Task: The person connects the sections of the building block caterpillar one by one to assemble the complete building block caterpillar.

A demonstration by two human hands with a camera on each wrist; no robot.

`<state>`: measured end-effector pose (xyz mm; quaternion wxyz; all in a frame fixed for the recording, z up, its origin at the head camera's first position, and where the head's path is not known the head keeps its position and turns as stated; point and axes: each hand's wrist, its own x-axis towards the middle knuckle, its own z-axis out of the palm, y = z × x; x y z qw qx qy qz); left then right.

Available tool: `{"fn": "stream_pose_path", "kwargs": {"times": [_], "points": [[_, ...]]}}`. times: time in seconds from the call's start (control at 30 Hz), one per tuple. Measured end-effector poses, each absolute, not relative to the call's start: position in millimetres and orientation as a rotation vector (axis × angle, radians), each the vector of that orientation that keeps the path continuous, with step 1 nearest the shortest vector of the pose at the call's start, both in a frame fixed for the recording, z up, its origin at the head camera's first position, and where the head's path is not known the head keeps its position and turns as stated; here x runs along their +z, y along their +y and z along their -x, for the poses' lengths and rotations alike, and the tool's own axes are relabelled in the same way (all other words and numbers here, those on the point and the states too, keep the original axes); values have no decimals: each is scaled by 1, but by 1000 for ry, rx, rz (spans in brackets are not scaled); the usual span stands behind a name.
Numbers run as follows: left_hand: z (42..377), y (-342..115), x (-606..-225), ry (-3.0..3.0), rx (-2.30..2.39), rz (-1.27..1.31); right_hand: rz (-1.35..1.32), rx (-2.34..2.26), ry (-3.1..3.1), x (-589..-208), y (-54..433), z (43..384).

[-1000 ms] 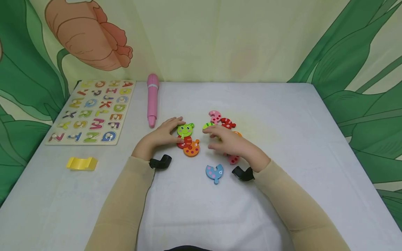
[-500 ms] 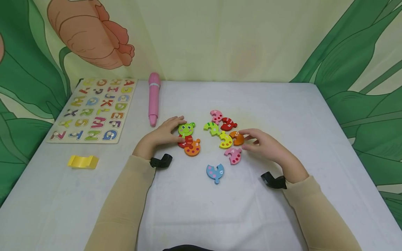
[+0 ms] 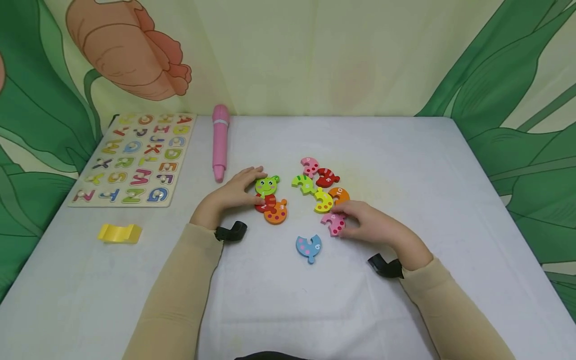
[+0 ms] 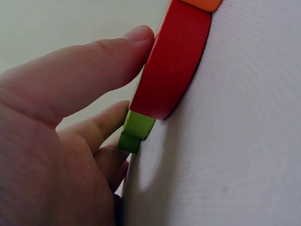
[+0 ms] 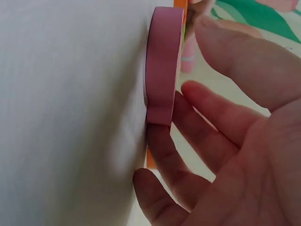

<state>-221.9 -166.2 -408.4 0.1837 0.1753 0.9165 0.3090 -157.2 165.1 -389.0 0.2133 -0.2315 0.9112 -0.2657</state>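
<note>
My left hand (image 3: 228,194) rests on a green caterpillar-head puzzle piece (image 3: 267,187) and the red piece (image 3: 267,203) joined below it. Its thumb lies on the red piece's top edge in the left wrist view. An orange piece (image 3: 276,214) numbered 3 adjoins the red one. My right hand (image 3: 375,226) reaches over a pink dotted puzzle piece (image 3: 333,226), its thumb and fingers around that piece's right side. In the right wrist view, fingertips touch or nearly touch the pink piece's edge, while the thumb appears apart from it.
Loose yellow (image 3: 323,202), orange (image 3: 339,194), light green (image 3: 303,184), red (image 3: 327,178) and pink (image 3: 309,166) pieces lie beyond. A blue piece (image 3: 309,248) lies nearer. Leftward are an alphabet board (image 3: 130,165), a pink pen-like stick (image 3: 220,142) and a yellow block (image 3: 119,233).
My right hand swept rightward from above the loose pieces to beside the orange one, then came down and inward to the pink dotted piece. My left hand stayed in place.
</note>
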Motion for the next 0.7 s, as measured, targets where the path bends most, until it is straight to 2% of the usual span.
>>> {"fn": "stream_pose_path", "kwargs": {"times": [0.37, 0.7], "points": [[224, -166, -413, 2587, 863, -486, 753, -615, 2613, -390, 155, 151], [223, -166, -412, 2593, 857, -480, 742, -877, 2573, -380, 126, 169]]}}
